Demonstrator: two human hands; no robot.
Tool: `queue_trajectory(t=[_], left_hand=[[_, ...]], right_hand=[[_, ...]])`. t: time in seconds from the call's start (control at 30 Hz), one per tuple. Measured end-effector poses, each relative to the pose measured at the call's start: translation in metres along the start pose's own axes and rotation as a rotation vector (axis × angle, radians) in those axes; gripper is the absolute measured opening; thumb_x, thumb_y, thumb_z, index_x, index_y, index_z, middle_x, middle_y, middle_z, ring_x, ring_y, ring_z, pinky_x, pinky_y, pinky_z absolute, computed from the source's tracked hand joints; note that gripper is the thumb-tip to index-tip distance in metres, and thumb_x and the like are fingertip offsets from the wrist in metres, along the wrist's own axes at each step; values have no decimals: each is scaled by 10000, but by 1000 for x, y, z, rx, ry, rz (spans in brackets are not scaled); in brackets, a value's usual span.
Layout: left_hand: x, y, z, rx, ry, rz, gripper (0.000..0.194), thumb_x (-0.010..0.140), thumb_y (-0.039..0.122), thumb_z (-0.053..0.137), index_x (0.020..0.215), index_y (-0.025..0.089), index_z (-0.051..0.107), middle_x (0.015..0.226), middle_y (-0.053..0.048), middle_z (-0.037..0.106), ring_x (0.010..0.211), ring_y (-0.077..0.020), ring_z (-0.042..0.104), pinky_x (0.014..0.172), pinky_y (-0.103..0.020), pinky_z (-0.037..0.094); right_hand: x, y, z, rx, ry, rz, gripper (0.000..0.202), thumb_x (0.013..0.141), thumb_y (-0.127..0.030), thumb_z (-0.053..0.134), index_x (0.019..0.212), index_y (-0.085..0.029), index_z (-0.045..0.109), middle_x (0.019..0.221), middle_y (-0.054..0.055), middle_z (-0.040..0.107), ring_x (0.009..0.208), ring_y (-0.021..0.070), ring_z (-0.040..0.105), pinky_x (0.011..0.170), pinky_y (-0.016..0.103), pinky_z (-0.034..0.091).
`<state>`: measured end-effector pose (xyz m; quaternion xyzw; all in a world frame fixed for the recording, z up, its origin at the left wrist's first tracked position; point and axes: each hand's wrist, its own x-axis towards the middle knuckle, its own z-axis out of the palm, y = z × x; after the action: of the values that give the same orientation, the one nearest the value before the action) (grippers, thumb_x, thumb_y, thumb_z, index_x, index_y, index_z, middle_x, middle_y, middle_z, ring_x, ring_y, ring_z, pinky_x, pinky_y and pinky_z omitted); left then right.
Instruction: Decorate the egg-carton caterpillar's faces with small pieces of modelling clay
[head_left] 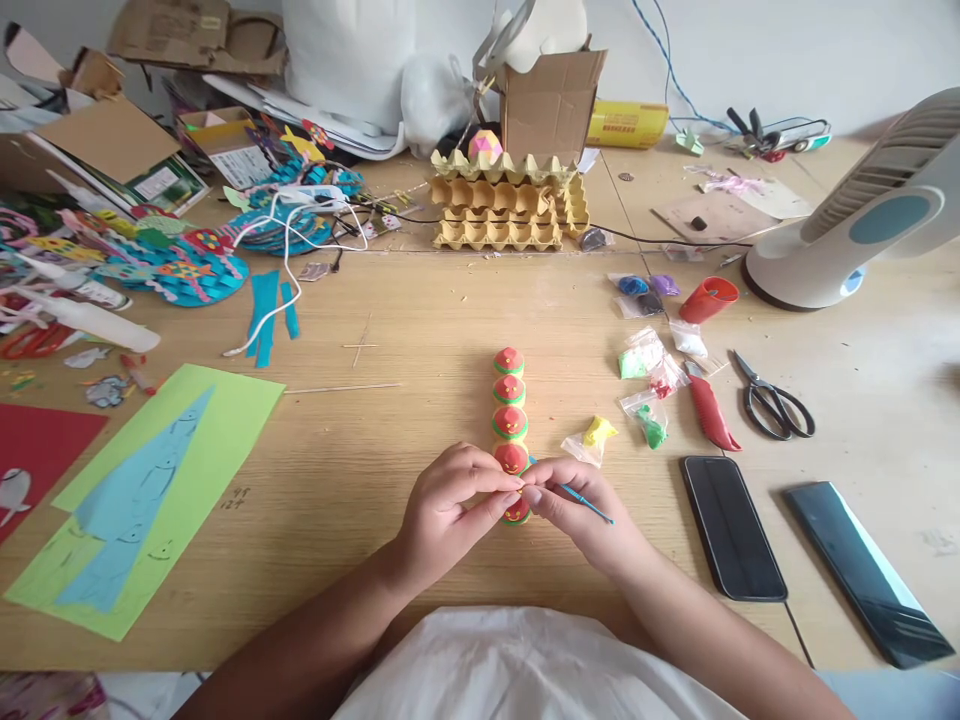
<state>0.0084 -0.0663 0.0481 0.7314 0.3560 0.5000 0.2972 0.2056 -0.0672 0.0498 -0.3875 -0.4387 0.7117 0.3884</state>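
A row of red, green and yellow domes [510,420], several with small yellow faces, runs away from me along the table. Over its near end, the fingertips of my left hand [442,500] are pinched together, and what lies between them is too small to make out. My right hand [574,500] meets them with thumb and forefinger closed. A thin blue modelling tool [589,503] is tucked in my right hand and slants out past the fingers. Just beyond that hand lies yellow clay [599,432] on a plastic bag. The domes under my fingers are partly hidden.
To the right are bagged clay [641,355], a red cup [709,299], a red-handled cutter [712,410], scissors [776,400], a phone [735,528] and a white fan [847,220]. Green paper [225,400] lies left. Egg cartons [499,235] stand at the back.
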Motion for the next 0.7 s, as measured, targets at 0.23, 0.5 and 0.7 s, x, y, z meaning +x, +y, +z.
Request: queue_trajectory(t=[0.23, 0.5, 0.7], left_hand=[[-1, 1, -2, 47, 4, 44, 234, 877, 8, 702, 1000, 206, 714, 860, -13, 706, 798, -132, 641, 757, -286, 535], [1, 3, -2, 203, 3, 163, 253, 878, 51, 734, 1067, 217, 704, 885, -12, 726, 793, -135, 629, 744, -284, 532], [2, 2, -5, 299, 30, 197, 256, 873, 52, 743, 1062, 224, 732, 852, -12, 724, 773, -139, 623, 731, -280, 520]], right_hand=[[0, -3, 0, -90, -22, -16, 277, 891, -474, 762, 892, -201, 808, 780, 27, 730, 736, 138, 645, 727, 275, 513], [0, -3, 1, -48, -50, 0, 283, 892, -466, 763, 890, -186, 808, 774, 34, 730, 755, 152, 650, 744, 289, 525], [0, 3, 1, 64, -26, 31, 265, 870, -448, 794, 905, -185, 796, 765, 24, 719, 714, 133, 621, 701, 273, 517]])
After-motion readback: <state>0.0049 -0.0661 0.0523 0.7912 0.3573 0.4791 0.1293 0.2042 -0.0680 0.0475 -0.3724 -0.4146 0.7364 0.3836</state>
